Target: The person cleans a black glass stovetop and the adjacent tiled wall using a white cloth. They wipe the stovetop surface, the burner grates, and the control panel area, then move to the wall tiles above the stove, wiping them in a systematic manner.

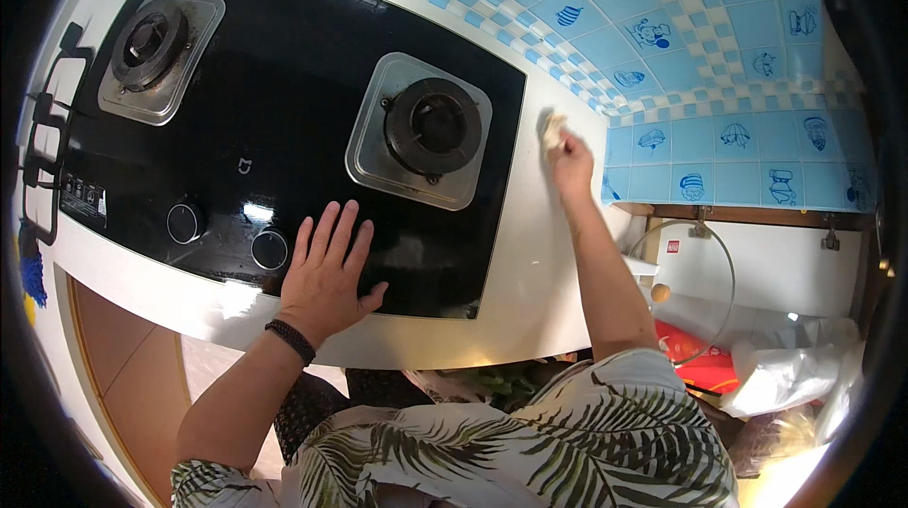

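Observation:
My left hand (328,277) lies palm down with fingers spread on the front edge of a black glass gas hob (298,103), just right of a control knob (269,249). My right hand (572,160) holds a crumpled pale cloth (553,132) on the white countertop (528,245), between the hob and the tiled wall. The right burner (434,126) sits on a square metal plate between my hands. Farther off, the left burner (150,45) has a similar plate. A second knob (186,223) is left of the first.
Blue and white tiles (734,135) cover the wall behind and right. A black metal rack (42,171) stands at the far left. At the right are a round glass lid (731,281) with a wooden knob, a red package (699,359) and clear plastic bags (787,373).

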Motion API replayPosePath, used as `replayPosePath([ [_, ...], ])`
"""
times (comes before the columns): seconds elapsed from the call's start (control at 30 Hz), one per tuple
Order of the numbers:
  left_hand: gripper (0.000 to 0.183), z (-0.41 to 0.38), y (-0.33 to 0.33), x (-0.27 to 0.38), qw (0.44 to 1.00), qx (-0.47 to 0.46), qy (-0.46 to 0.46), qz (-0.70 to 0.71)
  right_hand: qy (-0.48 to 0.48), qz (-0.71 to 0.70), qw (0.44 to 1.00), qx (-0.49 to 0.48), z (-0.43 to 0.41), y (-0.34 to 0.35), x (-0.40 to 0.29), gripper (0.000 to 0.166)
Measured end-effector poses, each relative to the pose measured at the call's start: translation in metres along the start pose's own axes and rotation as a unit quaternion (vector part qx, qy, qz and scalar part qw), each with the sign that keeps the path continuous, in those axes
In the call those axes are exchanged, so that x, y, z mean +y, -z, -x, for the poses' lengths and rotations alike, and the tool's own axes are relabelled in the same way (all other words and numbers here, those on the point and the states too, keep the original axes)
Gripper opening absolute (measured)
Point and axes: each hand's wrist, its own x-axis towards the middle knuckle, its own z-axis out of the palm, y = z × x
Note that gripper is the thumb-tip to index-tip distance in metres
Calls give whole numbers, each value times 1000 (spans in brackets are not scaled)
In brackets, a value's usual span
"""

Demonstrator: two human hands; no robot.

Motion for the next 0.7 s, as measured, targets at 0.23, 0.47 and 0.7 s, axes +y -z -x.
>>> replayPosePath([
  [0.23,74,-4,1,3,1000,-6,5,-2,239,218,946,25,-65,-51,-17,28],
  [0.47,79,-6,-4,2,1000,-4,-7,9,229,66,965,-109,71,1,-7,35],
  [0.7,70,2,7,-12,988,45,-68,132,91,-48,981,-164,36,9,49,45],
])
